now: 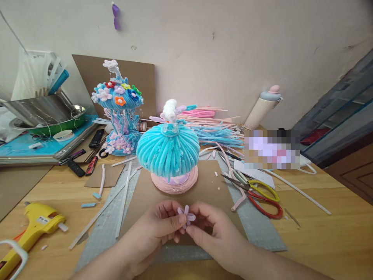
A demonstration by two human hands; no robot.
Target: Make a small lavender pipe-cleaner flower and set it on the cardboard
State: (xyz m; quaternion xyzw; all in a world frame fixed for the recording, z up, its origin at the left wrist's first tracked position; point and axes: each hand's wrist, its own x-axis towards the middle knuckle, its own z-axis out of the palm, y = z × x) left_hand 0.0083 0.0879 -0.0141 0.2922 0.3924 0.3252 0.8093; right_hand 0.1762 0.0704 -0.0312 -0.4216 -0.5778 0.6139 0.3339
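Both my hands meet low in the middle of the view, over a brown cardboard sheet (210, 182). My left hand (157, 229) and my right hand (210, 227) pinch a small lilac pipe-cleaner flower (186, 214) between their fingertips. Just beyond them stands a dome of turquoise pipe cleaners (168, 149) with a white top, on a round pink base (175, 182).
A yellow glue gun (35, 227) lies at the lower left. Red and yellow scissors (259, 194) lie to the right, on a grey cutting mat (256, 229). A flower-covered blue pipe-cleaner figure (118, 112) stands behind, beside loose pipe cleaners (210, 124) and a bottle (264, 107).
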